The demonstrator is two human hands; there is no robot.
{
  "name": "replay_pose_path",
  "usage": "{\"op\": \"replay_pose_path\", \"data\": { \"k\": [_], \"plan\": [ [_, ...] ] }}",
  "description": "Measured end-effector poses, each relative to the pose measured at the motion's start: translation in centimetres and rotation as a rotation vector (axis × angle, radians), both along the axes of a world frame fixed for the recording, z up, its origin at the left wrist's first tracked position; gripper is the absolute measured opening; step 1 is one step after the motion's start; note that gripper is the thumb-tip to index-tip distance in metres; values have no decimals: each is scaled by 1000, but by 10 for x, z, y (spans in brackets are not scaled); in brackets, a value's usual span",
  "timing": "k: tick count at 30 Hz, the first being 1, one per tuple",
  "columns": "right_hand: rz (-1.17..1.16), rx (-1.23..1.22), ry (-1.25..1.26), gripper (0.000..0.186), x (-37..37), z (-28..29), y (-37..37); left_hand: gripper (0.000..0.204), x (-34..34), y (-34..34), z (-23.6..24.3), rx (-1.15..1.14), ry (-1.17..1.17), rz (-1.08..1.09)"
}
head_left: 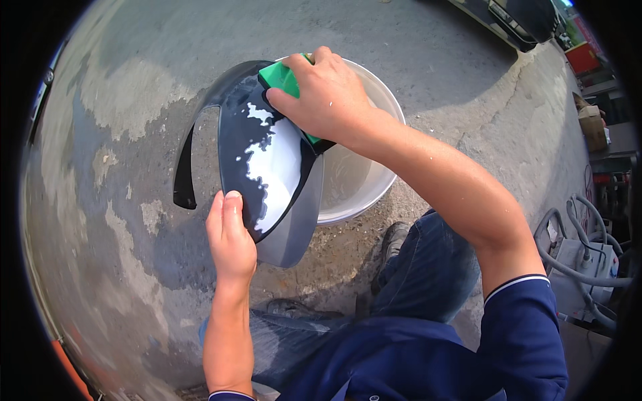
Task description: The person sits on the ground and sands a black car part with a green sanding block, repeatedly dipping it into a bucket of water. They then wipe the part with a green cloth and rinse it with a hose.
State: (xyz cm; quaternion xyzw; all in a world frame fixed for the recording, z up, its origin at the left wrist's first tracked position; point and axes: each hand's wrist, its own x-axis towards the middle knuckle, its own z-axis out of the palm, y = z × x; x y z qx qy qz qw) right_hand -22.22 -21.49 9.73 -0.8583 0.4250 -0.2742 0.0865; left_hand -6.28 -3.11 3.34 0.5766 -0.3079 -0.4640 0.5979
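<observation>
A curved, glossy dark panel (234, 150) with a long bent arm at its left is held over the left part of a bucket (394, 175). Wet patches on it reflect white light, and a grey see-through section (294, 230) shows along its lower right side. My left hand (232, 234) grips the panel's near left edge, thumb on top. My right hand (328, 100) is closed on a green block with a dark underside (279, 77), which rests on the panel's upper right. The palm hides the middle of the block.
Pale, cloudy water stands in the white bucket. My knees and a shoe (394, 240) are close to it on stained concrete (127, 140). At the right are a grey box with thick hoses (585, 260) and a cardboard box (592, 127). A dark car's corner (515, 20) juts in at the top right.
</observation>
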Motion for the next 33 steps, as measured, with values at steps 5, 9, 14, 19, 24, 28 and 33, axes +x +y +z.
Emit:
{"op": "replay_pose_path", "data": {
  "k": [5, 9, 14, 19, 24, 28, 33],
  "plan": [
    [344, -44, -83, 60, -17, 3, 92, 47, -11, -5, 16, -47, 17, 66],
    [78, 93, 21, 54, -10, 2, 23, 62, -16, -7, 19, -52, 27, 29],
    [326, -35, -113, 51, -2, 4, 85, 67, -14, -6, 15, -91, -69, 35],
    [103, 67, -52, 44, 8, -1, 8, 70, -13, -11, 12, -73, -35, 19],
    [343, 32, -150, 46, 25, 3, 71, 73, -14, -8, 10, -91, -22, 81],
    [-47, -17, -29, 47, 5, -2, -10, 79, -11, -7, 15, -55, -97, -17],
    [356, 18, -214, 52, 28, -1, 77, 87, -17, -4, 12, -62, 68, 152]
  ]
}}
